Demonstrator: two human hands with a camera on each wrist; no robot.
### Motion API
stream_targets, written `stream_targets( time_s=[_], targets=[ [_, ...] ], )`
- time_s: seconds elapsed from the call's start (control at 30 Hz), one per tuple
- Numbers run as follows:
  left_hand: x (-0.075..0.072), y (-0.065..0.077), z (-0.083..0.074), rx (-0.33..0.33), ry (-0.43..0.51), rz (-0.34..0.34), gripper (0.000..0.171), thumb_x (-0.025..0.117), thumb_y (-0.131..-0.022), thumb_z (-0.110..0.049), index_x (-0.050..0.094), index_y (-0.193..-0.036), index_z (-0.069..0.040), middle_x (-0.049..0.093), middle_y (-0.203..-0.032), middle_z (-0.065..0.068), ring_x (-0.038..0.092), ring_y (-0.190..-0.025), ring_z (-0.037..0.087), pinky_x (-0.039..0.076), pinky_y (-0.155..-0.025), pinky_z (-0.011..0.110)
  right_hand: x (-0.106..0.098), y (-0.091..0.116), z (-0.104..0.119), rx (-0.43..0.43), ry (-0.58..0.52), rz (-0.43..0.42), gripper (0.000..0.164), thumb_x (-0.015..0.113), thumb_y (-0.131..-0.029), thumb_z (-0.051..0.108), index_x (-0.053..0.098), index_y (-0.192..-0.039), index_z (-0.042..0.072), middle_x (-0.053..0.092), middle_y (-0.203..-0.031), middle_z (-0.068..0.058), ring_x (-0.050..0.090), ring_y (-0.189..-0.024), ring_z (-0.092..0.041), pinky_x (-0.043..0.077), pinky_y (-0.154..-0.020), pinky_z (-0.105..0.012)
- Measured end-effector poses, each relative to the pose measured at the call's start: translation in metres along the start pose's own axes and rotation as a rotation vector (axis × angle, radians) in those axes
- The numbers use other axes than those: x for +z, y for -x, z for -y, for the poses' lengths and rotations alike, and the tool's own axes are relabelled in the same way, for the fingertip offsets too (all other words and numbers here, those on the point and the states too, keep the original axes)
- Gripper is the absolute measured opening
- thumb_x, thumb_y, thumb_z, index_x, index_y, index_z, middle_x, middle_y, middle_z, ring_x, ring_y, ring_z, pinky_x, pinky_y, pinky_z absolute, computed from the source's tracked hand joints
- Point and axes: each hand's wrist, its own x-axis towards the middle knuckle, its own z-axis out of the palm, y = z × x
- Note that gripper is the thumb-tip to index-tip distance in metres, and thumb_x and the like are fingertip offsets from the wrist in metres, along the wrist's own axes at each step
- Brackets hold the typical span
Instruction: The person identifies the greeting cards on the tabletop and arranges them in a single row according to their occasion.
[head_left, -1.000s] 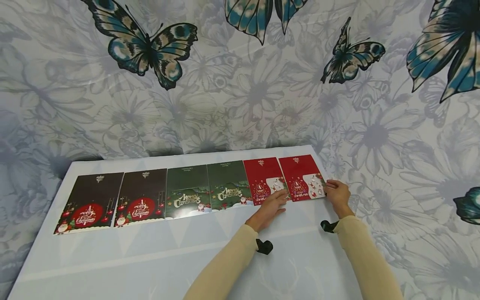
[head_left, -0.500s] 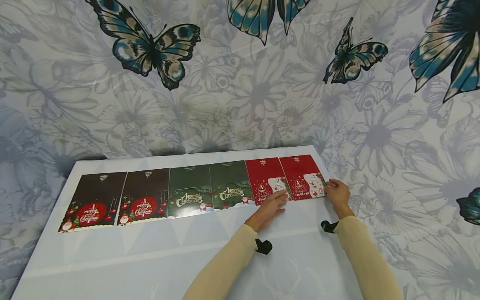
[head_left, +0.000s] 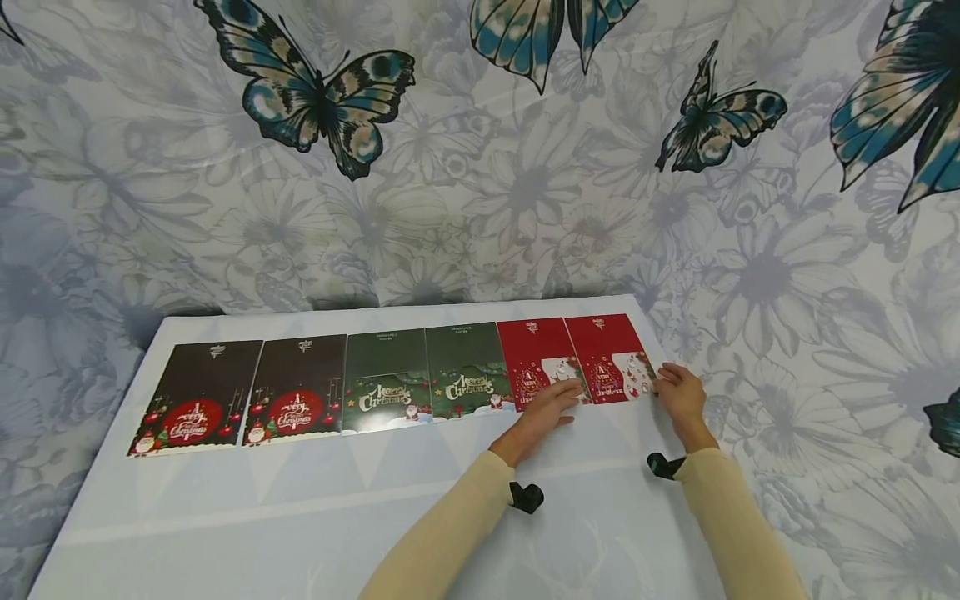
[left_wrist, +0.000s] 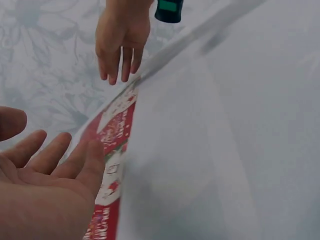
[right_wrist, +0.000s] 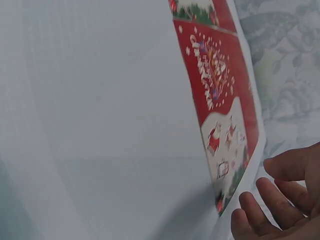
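Several printed Christmas cards lie flat in a row on the white table. My left hand point(head_left: 536, 419), fingers extended, is over the lower right corner of the left red card point(head_left: 531, 340); whether the fingertips press on it I cannot tell. Just off the right edge of the end red card point(head_left: 603, 335) is my right hand point(head_left: 681, 404). In the right wrist view its loosely bent fingers point(right_wrist: 272, 200) hold nothing and look apart from that card point(right_wrist: 227, 135). The left wrist view has my left hand point(left_wrist: 55, 175) beside the red cards, its fingers spread.
Left of the red pair lie two green cards point(head_left: 384, 358) point(head_left: 461, 343) and two dark cards point(head_left: 210, 371) point(head_left: 303, 360). The white table point(head_left: 300, 533) ends near my right hand. A butterfly-patterned cloth point(head_left: 525, 192) covers the background.
My right hand has moved slightly right, away from the end red card's edge, and its fingers have loosened. My left hand has stayed in place. The head view has shifted a little.
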Motion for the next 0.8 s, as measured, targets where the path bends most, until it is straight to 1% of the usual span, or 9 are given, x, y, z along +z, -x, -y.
stream_targets(
  time_s=[0.07, 0.13, 0.27, 0.37, 0.43, 0.5, 0.63, 0.73, 0.8],
  targets=[
    [-0.003, 0.003, -0.006, 0.022, -0.055, 0.000, 0.045, 0.043, -0.107, -0.021, 0.045, -0.151, -0.009, 0.046, -0.154, 0.010, 0.042, -0.143, 0.029, 0.041, -0.113, 0.047, 0.001, 0.004, 0.003, -0.034, 0.004, -0.004, 0.050, 0.059, -0.095, 0.009, 0.050, -0.143, -0.002, 0.058, -0.139, -0.023, 0.063, -0.110, -0.019, 0.043, -0.064, -0.006],
    [-0.009, 0.008, -0.013, 0.056, -0.150, -0.004, 0.044, 0.041, -0.108, -0.023, 0.047, -0.150, -0.012, 0.047, -0.153, 0.008, 0.044, -0.142, 0.028, 0.040, -0.114, 0.047, 0.003, 0.008, 0.006, -0.084, 0.020, -0.003, 0.047, 0.061, -0.095, 0.010, 0.053, -0.140, -0.003, 0.061, -0.136, -0.023, 0.064, -0.106, -0.016, 0.043, -0.065, -0.004],
    [-0.032, 0.023, -0.031, 0.123, -0.374, -0.013, 0.043, 0.040, -0.108, -0.026, 0.050, -0.148, -0.013, 0.050, -0.150, 0.006, 0.046, -0.140, 0.025, 0.040, -0.114, 0.047, 0.006, 0.016, 0.016, -0.209, 0.087, 0.035, 0.044, 0.060, -0.097, 0.012, 0.055, -0.138, -0.003, 0.061, -0.134, -0.025, 0.065, -0.115, -0.031, 0.045, -0.069, -0.007],
    [-0.055, 0.038, -0.044, 0.159, -0.513, -0.007, 0.044, 0.040, -0.108, -0.026, 0.049, -0.148, -0.009, 0.049, -0.151, 0.007, 0.044, -0.142, 0.026, 0.039, -0.114, 0.048, 0.007, 0.023, 0.024, -0.283, 0.129, 0.071, 0.044, 0.059, -0.098, 0.014, 0.054, -0.139, -0.003, 0.059, -0.137, -0.026, 0.060, -0.122, -0.041, 0.055, -0.083, -0.027],
    [-0.070, 0.049, -0.053, 0.175, -0.608, -0.009, 0.045, 0.040, -0.108, -0.025, 0.049, -0.148, -0.008, 0.048, -0.152, 0.009, 0.044, -0.141, 0.028, 0.039, -0.114, 0.049, 0.008, 0.028, 0.030, -0.328, 0.153, 0.099, 0.046, 0.059, -0.100, 0.017, 0.053, -0.141, -0.003, 0.055, -0.141, -0.026, 0.056, -0.126, -0.044, 0.053, -0.095, -0.044],
    [-0.085, 0.061, -0.060, 0.199, -0.698, -0.023, 0.045, 0.040, -0.108, -0.025, 0.048, -0.148, -0.007, 0.048, -0.153, 0.011, 0.044, -0.142, 0.030, 0.039, -0.114, 0.051, 0.010, 0.033, 0.036, -0.377, 0.175, 0.118, 0.047, 0.058, -0.101, 0.020, 0.051, -0.141, -0.003, 0.052, -0.144, -0.026, 0.053, -0.129, -0.045, 0.046, -0.103, -0.056],
    [-0.108, 0.090, -0.071, 0.233, -0.885, -0.118, 0.044, 0.043, -0.108, -0.024, 0.048, -0.148, -0.007, 0.050, -0.151, 0.013, 0.046, -0.140, 0.033, 0.038, -0.114, 0.053, 0.017, 0.045, 0.043, -0.474, 0.216, 0.122, 0.047, 0.052, -0.105, 0.025, 0.050, -0.142, -0.004, 0.049, -0.145, -0.031, 0.049, -0.130, -0.050, 0.043, -0.102, -0.064],
    [-0.119, 0.113, -0.074, 0.251, -1.027, -0.229, 0.045, 0.045, -0.107, -0.026, 0.049, -0.147, -0.006, 0.050, -0.150, 0.014, 0.045, -0.141, 0.037, 0.035, -0.114, 0.057, 0.023, 0.058, 0.044, -0.545, 0.244, 0.108, 0.046, 0.045, -0.108, 0.025, 0.048, -0.143, -0.004, 0.049, -0.143, -0.033, 0.047, -0.130, -0.052, 0.041, -0.100, -0.068],
    [-0.126, 0.127, -0.073, 0.272, -1.118, -0.320, 0.046, 0.046, -0.106, -0.028, 0.050, -0.146, -0.005, 0.050, -0.150, 0.017, 0.043, -0.141, 0.040, 0.034, -0.113, 0.061, 0.029, 0.066, 0.044, -0.593, 0.254, 0.115, 0.047, 0.043, -0.108, 0.024, 0.047, -0.144, -0.005, 0.049, -0.144, -0.032, 0.045, -0.133, -0.051, 0.037, -0.104, -0.068]
  ],
)
